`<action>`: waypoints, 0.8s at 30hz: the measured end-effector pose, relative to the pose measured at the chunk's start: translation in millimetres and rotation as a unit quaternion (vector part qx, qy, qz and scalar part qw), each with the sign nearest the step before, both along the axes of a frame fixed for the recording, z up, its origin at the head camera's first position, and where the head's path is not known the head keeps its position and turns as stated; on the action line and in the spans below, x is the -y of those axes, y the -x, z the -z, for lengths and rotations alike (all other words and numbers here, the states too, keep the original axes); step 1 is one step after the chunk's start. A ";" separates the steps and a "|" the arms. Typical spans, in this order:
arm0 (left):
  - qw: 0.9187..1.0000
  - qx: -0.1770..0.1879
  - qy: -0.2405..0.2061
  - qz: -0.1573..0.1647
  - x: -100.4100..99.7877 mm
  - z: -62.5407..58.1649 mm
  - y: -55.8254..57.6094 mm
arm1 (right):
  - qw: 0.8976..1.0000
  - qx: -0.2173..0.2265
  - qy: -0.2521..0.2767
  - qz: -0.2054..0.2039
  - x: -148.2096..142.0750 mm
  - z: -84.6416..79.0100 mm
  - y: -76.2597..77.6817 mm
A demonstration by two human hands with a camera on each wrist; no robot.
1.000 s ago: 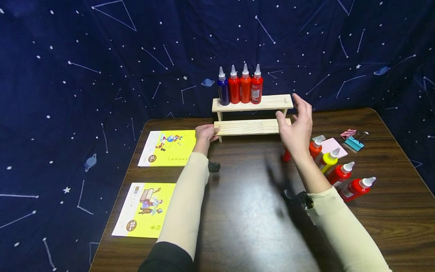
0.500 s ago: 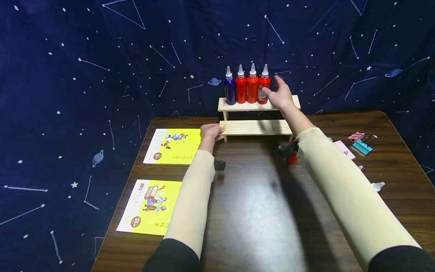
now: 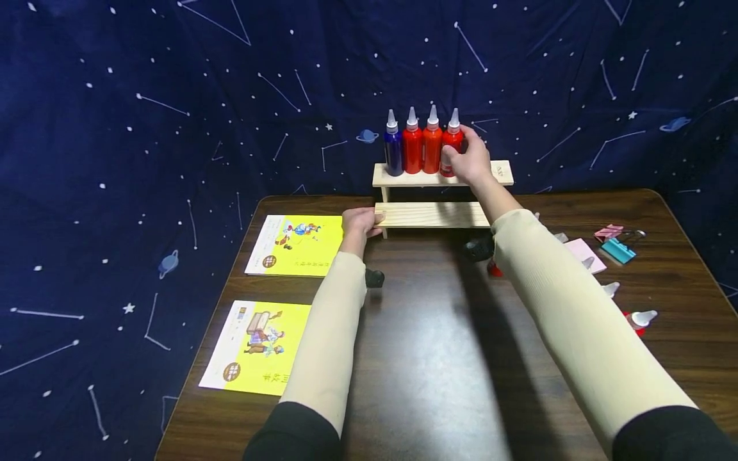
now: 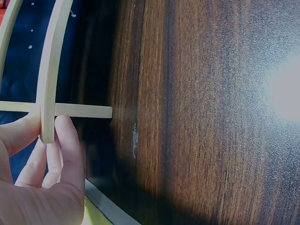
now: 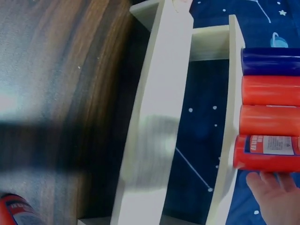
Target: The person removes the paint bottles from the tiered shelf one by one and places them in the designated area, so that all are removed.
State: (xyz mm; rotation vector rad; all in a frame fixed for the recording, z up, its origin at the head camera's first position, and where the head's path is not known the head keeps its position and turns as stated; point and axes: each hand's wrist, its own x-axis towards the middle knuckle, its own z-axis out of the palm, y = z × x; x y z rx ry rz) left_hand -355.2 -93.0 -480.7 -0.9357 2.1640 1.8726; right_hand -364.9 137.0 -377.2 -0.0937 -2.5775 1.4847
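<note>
In the head view my left hand (image 3: 359, 224) pinches the left end of the lower wooden shelf board (image 3: 429, 215), thumb on one face and fingers on the other. On the upper shelf (image 3: 423, 178) one dark blue bottle (image 3: 394, 153) and several red and orange-red squeeze bottles stand upright in a row. My right hand (image 3: 473, 160) grips the rightmost red squeeze bottle (image 3: 447, 165), its thumb across the front and its fingers round the right side. The right wrist view shows the curled lower fingers (image 5: 262, 185) against the side of this labelled bottle (image 5: 267, 152).
Two yellow books (image 3: 300, 246) lie at the left. Beyond my right arm are more red bottles (image 3: 634, 323), partly hidden by the sleeve, a pink sticky-note pad (image 3: 585, 255) and binder clips (image 3: 618, 250). A dark starry cloth (image 3: 230, 128) hangs behind the table.
My right hand has reached up and left from beside the shelf's right end to the rightmost bottle and closed round it. My left hand has stayed on the board; the view has shifted slightly.
</note>
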 end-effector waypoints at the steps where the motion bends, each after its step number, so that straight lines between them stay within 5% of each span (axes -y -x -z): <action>1: 1.000 -0.002 -0.001 0.000 -0.3 0.4 0.1 | 1.000 -0.007 0.003 0.006 -0.3 1.4 -0.9; 6: 1.000 0.005 -0.006 0.004 -1.1 2.6 -1.3 | 0.998 -0.021 0.027 0.044 -1.0 6.3 -14.1; 11: 1.000 -0.005 -0.010 0.001 -0.7 2.1 -3.3 | 0.992 -0.044 0.103 0.065 5.2 -1.2 -46.1; 17: 1.000 -0.013 -0.017 0.003 -0.3 2.6 -4.9 | 0.982 -0.081 0.168 0.015 3.0 -3.1 -110.6; 24: 1.000 -0.012 -0.015 0.005 -1.9 1.7 -2.8 | 0.986 -0.067 0.153 -0.008 -21.6 36.0 -196.9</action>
